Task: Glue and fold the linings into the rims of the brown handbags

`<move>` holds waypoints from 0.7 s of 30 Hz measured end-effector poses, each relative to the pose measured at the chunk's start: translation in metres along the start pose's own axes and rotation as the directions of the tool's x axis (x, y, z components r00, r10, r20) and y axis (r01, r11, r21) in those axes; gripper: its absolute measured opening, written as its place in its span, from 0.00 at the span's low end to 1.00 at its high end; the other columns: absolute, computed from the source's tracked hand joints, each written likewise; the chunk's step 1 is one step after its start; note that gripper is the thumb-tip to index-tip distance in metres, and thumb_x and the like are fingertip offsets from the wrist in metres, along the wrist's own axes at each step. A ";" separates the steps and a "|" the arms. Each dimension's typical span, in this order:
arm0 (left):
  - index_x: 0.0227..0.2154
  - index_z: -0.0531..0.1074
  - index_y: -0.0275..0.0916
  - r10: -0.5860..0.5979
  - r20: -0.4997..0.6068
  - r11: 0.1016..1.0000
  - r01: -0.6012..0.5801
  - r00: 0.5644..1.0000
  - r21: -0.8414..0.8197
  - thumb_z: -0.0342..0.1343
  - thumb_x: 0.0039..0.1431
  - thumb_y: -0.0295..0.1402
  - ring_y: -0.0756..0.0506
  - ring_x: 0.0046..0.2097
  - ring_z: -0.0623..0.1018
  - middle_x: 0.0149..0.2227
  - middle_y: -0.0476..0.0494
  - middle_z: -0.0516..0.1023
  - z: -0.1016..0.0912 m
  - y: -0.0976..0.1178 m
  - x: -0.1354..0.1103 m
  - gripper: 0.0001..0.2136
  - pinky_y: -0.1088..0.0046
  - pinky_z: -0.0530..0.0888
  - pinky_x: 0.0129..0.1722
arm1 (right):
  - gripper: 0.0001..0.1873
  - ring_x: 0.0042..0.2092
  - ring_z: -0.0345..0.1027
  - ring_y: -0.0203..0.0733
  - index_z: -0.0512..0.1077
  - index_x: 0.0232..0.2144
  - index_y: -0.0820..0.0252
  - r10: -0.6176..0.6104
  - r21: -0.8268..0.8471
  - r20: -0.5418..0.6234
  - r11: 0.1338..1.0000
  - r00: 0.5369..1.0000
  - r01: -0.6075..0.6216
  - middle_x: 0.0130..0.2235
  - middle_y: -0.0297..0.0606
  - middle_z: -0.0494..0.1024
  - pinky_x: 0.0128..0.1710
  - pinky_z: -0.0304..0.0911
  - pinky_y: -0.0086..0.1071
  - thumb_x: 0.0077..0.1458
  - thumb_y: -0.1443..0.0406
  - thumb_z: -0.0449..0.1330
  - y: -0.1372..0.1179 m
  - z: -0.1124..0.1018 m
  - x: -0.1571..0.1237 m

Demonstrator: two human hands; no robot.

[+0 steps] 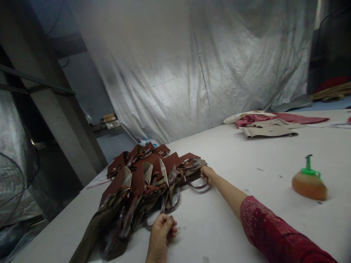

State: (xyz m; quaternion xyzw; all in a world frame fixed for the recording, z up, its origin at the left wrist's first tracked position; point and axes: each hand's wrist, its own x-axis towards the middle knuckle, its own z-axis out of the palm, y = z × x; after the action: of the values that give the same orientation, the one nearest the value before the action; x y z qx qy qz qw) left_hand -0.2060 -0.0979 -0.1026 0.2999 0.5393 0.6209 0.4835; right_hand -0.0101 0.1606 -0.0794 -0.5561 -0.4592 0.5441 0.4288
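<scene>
A pile of brown and olive handbags (145, 168) lies on the white table, their flaps and plastic-wrapped handles overlapping. At the pile's right end my right hand (207, 173) is closed on the edge of a handbag (192, 166), and a wrapped handle (200, 185) loops out just below it. Closer to me, my left hand (162, 229) has curled fingers beside the front handles (174, 204). Whether a handle passes into those fingers is hidden.
An oil bottle (309, 184) with a green spout stands on the right of the table (230, 223). Folded beige pieces (270, 131) and red cloth (285, 117) lie at the back right. A silvery plastic sheet (186, 73) hangs behind; a pillar (65, 117) rises at left.
</scene>
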 end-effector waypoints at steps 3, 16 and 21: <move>0.24 0.66 0.36 -0.003 0.032 1.000 0.003 0.999 -0.005 0.69 0.38 0.46 0.55 0.23 0.70 0.24 0.50 0.74 -0.003 -0.002 0.002 0.21 0.82 0.66 0.23 | 0.15 0.40 0.71 0.40 0.68 0.48 0.63 0.008 -0.002 0.032 1.000 0.999 -0.008 0.45 0.41 0.73 0.38 0.70 0.38 0.61 0.60 0.57 -0.004 -0.010 -0.004; 0.27 0.71 0.34 0.064 0.156 0.998 -0.066 0.986 0.005 0.67 0.43 0.45 0.52 0.29 0.72 0.32 0.43 0.75 0.002 0.012 -0.024 0.19 0.80 0.64 0.25 | 0.23 0.19 0.49 0.28 0.74 0.48 0.64 -0.358 -0.152 0.342 0.892 0.869 0.426 0.19 0.28 0.61 0.15 0.40 0.23 0.51 0.59 0.59 -0.047 -0.119 -0.172; 0.39 0.72 0.35 0.239 0.108 0.969 -0.244 0.965 0.036 0.53 0.55 0.53 0.44 0.42 0.74 0.43 0.36 0.74 0.040 0.031 -0.056 0.24 0.72 0.70 0.36 | 0.23 0.26 0.59 0.34 0.75 0.50 0.58 -0.367 -0.189 0.504 0.836 0.782 0.514 0.31 0.37 0.76 0.22 0.55 0.24 0.54 0.56 0.58 -0.023 -0.148 -0.236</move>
State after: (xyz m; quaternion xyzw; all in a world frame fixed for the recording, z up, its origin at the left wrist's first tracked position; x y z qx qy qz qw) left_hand -0.1591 -0.1331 -0.0554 0.4066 0.4881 0.6456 0.4239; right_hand 0.1402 -0.0621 -0.0005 -0.3520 -0.7447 0.4590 0.3329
